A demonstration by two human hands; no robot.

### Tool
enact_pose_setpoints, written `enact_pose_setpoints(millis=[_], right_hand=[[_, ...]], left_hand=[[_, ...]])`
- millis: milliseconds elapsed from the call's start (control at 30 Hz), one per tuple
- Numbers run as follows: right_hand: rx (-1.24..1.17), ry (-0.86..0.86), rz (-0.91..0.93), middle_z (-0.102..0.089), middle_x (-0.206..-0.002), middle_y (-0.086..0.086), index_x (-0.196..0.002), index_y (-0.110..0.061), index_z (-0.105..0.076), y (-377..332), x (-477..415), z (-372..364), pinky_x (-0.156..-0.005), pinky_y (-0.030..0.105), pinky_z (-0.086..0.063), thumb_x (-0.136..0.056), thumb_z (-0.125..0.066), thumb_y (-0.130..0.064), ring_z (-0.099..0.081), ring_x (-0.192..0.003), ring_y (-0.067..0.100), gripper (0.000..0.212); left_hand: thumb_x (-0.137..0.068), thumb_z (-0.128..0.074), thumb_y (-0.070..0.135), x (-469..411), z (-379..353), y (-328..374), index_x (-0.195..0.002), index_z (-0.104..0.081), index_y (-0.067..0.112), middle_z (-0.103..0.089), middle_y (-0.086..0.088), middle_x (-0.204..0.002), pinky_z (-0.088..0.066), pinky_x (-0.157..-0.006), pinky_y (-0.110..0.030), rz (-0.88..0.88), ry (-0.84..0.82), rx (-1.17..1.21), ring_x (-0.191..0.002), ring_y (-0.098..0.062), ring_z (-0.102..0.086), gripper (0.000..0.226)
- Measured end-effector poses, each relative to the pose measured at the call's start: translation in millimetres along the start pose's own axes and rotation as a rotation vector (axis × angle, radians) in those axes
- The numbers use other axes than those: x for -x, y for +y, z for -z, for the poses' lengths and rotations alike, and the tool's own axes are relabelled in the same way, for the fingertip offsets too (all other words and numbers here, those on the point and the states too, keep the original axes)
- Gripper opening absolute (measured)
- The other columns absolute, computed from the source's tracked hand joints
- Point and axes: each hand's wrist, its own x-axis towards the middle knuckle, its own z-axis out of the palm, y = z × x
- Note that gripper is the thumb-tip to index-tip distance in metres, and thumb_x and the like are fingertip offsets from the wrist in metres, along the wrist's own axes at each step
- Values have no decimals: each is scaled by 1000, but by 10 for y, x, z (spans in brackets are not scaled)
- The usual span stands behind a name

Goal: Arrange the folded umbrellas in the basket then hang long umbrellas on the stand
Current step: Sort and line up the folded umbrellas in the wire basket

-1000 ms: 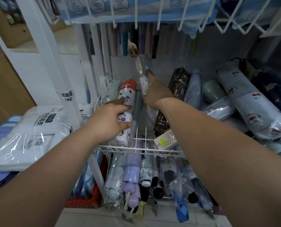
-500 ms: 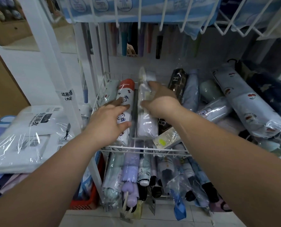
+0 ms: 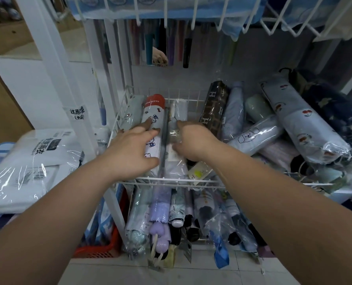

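Note:
A white wire basket [image 3: 171, 179] holds folded umbrellas in clear wrap. My left hand [image 3: 130, 150] lies flat on a white cartoon-print umbrella with a red cap [image 3: 153, 109] at the basket's left. My right hand [image 3: 193, 140] presses on a pale wrapped umbrella [image 3: 178, 112] lying beside it, fingers spread over it. To the right lie a brown patterned umbrella [image 3: 214, 109] and a loose pile of pale blue ones [image 3: 294, 120]. Long umbrellas [image 3: 171, 44] hang at the back under the upper shelf.
A lower tier holds several more folded umbrellas [image 3: 171, 212], handles toward me. Packaged raincoats [image 3: 27, 161] are stacked at left beside the white rack post [image 3: 54, 64]. A red crate [image 3: 105, 246] sits on the floor. A wire shelf [image 3: 191, 13] overhangs above.
My right hand brought the pale wrapped umbrella down from upright and laid it flat in the basket beside the cartoon one. My left hand stayed on the cartoon umbrella.

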Motion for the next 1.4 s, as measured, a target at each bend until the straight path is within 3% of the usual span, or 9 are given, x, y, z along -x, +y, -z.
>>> enact_pose_setpoints(millis=[167, 233, 333, 433, 600, 833, 1033, 1167, 1400], right_hand=[[45, 22, -46, -50, -80, 1, -112, -9, -55, -48, -97, -12, -58, 28, -42, -94, -62, -23, -50, -66, 15, 24], [80, -39, -35, -50, -78, 2, -103, -11, -57, -66, -106, 30, -65, 28, -42, -96, -59, -22, -50, -68, 17, 14], [47, -84, 22, -63, -117, 10, -131, -13, -57, -28, -134, 65, -82, 31, -51, -94, -61, -21, -60, -95, 25, 38], [40, -147, 102, -41, -155, 12, -156, -20, -30, 4, -112, 10, -106, 35, -43, -99, -56, -21, -49, -132, 31, 63], [20, -129, 127, -29, -161, 11, -161, -23, -9, 11, -118, -51, -112, 37, -39, -102, -50, -25, -43, -138, 32, 72], [-87, 205, 171, -62, -125, 14, -133, -13, -59, 173, 92, 46, -94, 34, -48, -93, -57, -13, -58, -114, 32, 40], [41, 384, 154, -67, -117, 7, -120, -18, -68, 290, 409, 283, -88, 38, -53, -93, -60, -29, -61, -110, 29, 30], [322, 516, 58, -66, -109, 7, -104, -17, -70, 437, 554, 637, -82, 36, -51, -89, -62, -27, -54, -116, 31, 20], [478, 475, -146, -60, -121, 10, -123, -19, -64, 944, 1033, 1336, -96, 43, -41, -93, -58, -40, -46, -123, 37, 37]], left_hand=[[-90, -62, 50, 5, 9, -37, -159, -18, 31, -4, 5, -168, -13, -124, -42, -52, -41, -114, -153, -17, -12, 84], [-91, -59, 54, 7, 13, -48, -159, -17, 31, -1, 5, -168, -14, -124, -41, -63, -47, -133, -154, -17, -12, 84], [-89, -61, 55, 1, 38, -43, -159, -19, 30, -3, 6, -168, -18, -123, -38, -53, -49, -123, -153, -17, -13, 85], [-88, -63, 55, -15, 35, -49, -159, -19, 30, -3, 5, -168, -17, -124, -40, -50, -44, -113, -154, -17, -12, 87], [-88, -56, 63, -25, -27, -109, -159, -15, 34, 1, 7, -168, -16, -123, -51, -60, -22, -175, -154, -17, -7, 87], [-88, -51, 65, -11, -32, -19, -157, -20, 35, -8, 6, -168, -21, -121, -52, -43, 16, -219, -152, -22, -14, 82], [-89, -49, 67, -29, 5, 261, -154, -30, 30, -36, -3, -156, -33, -114, -50, 3, 74, -264, -139, -29, -35, 77], [-92, -57, 54, -68, 6, 683, -152, -37, 24, -50, -6, -141, -38, -109, -42, -87, 166, -24, -131, -29, -43, 70], [-93, -63, 45, -347, -104, 1589, -147, -46, 23, -53, -10, -138, -41, -105, -34, -288, 215, 267, -128, -27, -50, 61]])
